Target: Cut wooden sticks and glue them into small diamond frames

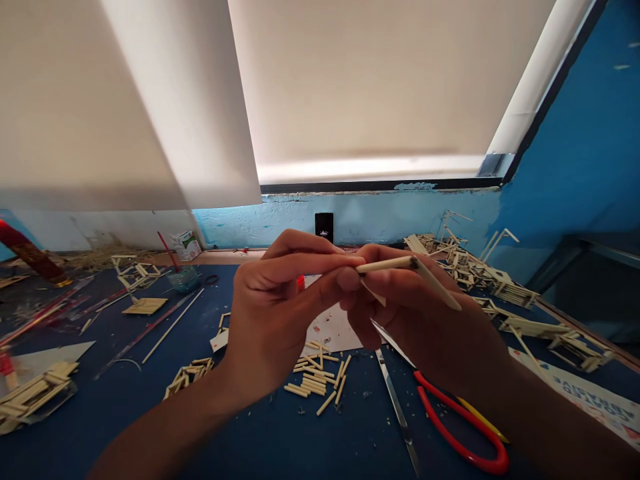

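Both hands meet in the middle of the head view, over the table. My left hand [280, 300] is closed in a pinch, thumb and fingertips at the near corner of a small frame of thin wooden sticks [390, 265]. Fingers of my right hand [425, 313] wrap round the same frame from the right; part of it is hidden behind them. One stick runs level and another slopes down to the right from a dark-tipped joint. Below the hands lies a pile of short cut wooden sticks [315, 380]. Red-handled scissors [465, 427] rest under my right wrist.
A narrow metal strip [397, 407] and a white sheet [335, 327] lie on the blue table [240, 447]. Stick-built models [515, 287] crowd the right side. At left are more stick models [40, 393], a glass jar [184, 278] and a small carton [186, 245]. A phone [325, 227] leans against the wall.
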The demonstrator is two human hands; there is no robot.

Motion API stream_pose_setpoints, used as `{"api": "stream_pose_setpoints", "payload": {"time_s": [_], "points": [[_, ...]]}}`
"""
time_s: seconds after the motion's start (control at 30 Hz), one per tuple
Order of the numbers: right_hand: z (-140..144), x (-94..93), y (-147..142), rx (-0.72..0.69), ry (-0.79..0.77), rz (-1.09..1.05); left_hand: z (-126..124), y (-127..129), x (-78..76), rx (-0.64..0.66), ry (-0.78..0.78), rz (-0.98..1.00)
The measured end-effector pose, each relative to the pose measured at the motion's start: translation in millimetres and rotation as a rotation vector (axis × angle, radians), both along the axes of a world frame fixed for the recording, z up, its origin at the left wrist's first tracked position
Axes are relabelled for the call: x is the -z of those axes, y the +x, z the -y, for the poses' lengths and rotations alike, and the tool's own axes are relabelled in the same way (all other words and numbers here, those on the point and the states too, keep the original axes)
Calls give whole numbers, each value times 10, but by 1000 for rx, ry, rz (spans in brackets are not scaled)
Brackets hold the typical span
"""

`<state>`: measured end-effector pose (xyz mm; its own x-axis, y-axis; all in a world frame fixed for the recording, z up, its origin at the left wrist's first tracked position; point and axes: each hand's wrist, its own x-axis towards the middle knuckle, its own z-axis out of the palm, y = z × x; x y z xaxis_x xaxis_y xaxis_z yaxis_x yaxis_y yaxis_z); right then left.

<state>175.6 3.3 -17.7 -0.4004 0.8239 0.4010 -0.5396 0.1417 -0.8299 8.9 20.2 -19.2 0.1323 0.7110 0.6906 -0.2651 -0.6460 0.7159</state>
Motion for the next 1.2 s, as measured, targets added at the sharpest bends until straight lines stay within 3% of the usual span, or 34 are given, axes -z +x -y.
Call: {"api": "stream_pose_setpoints", "payload": {"time_s": [0.87,1.2], "points": [[3,41,-21,101,11,26,14,40,33,-13,-10,-27],[-9,56,-24,87,-3,-4,20,59,33,-147,114,-98]]}}
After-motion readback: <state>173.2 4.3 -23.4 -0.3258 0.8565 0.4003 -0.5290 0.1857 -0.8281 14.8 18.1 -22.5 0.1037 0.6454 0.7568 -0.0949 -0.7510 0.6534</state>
